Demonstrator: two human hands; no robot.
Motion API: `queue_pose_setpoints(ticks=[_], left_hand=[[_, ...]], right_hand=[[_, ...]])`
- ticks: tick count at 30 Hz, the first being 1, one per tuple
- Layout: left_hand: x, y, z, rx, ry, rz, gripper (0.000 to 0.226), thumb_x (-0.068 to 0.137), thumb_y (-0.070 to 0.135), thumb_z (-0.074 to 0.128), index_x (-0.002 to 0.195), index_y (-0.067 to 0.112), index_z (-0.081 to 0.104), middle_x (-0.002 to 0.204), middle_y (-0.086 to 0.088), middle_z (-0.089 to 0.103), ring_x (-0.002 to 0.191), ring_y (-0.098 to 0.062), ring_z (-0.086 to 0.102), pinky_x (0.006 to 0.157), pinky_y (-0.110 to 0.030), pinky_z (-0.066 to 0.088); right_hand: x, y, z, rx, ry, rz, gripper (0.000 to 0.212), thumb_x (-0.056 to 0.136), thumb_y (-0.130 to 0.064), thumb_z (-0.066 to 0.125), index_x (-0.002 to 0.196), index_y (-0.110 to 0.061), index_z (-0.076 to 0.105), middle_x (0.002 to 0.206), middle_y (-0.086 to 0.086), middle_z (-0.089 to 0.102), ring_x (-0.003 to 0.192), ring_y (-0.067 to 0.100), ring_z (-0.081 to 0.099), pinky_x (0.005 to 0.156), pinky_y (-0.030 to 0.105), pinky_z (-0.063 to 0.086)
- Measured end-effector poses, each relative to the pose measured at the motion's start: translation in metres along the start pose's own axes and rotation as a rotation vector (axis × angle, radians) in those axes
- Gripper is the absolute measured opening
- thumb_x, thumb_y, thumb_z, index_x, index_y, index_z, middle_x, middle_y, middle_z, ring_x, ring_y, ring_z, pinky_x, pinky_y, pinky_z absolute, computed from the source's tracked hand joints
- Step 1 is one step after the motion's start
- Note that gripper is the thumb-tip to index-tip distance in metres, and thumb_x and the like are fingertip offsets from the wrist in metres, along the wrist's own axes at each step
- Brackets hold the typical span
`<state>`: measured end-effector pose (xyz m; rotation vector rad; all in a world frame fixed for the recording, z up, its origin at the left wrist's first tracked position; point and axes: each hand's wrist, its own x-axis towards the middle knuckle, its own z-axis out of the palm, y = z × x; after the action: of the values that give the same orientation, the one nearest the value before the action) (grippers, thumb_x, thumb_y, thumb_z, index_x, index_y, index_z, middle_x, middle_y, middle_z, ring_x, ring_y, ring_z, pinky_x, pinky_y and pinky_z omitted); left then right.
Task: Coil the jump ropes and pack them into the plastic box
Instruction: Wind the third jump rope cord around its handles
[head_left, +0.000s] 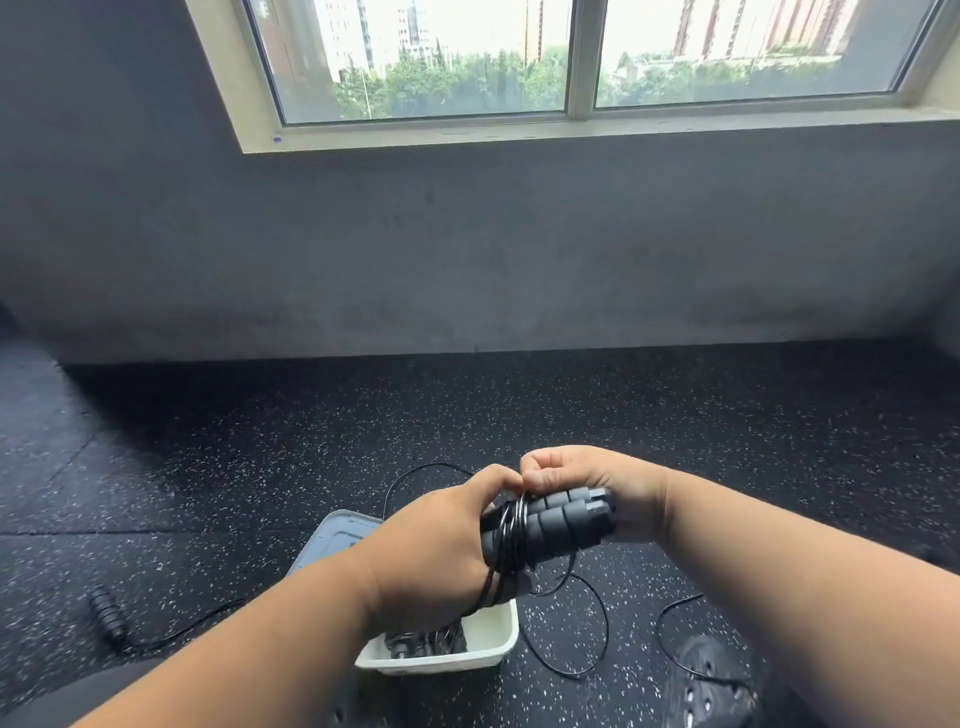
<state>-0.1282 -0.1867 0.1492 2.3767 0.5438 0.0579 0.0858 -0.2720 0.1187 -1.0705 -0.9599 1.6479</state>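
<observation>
— Flooring first: what's underfoot?
— Black speckled floor (675, 415) running to a grey wall (467, 260) under a window (571, 57).
— And the handles (550, 525)?
— Two grey ones side by side above the white box (498, 631), long axis running left-right, tilted up to the right, cord (511, 530) wound around them.
— Grips?
— Left hand (441, 545) curls round their left end; right hand (592, 488) holds the right end, fingers pinching the cord.
</observation>
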Motion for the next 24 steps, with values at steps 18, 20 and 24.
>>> queue_pose_setpoints(ticks=[18,20,24], left_hand=[[0.006,-0.012,0.009,-0.331,0.101,-0.001,0.084,0.080,0.034,0.088,0.141,0.064,0.038,0.089,0.014,0.072,0.071,-0.008,0.059,0.082,-0.035,0.058],[0.011,-0.020,0.012,-0.399,0.184,-0.037,0.092,0.078,0.037,0.087,0.147,0.067,0.034,0.092,0.017,0.072,0.074,-0.008,0.061,0.082,-0.027,0.055],[0.022,-0.039,0.006,-0.444,0.365,-0.184,0.073,0.074,0.042,0.087,0.134,0.057,0.050,0.096,0.030,0.071,0.088,-0.006,0.067,0.086,-0.025,0.053]], right_hand=[[0.004,0.021,0.004,0.113,0.137,0.021,0.022,0.100,-0.036,0.057,0.083,-0.024,0.063,0.065,-0.003,0.041,0.057,0.009,0.030,0.055,0.027,0.017],[0.008,0.028,0.010,0.029,0.225,0.053,0.028,0.100,-0.039,0.054,0.077,-0.022,0.058,0.061,-0.002,0.036,0.055,0.010,0.026,0.054,0.029,0.018],[0.013,0.026,0.035,-0.543,0.435,0.042,0.040,0.108,-0.045,0.046,0.087,-0.017,0.064,0.056,-0.009,0.052,0.047,0.007,0.041,0.050,0.029,0.029]])
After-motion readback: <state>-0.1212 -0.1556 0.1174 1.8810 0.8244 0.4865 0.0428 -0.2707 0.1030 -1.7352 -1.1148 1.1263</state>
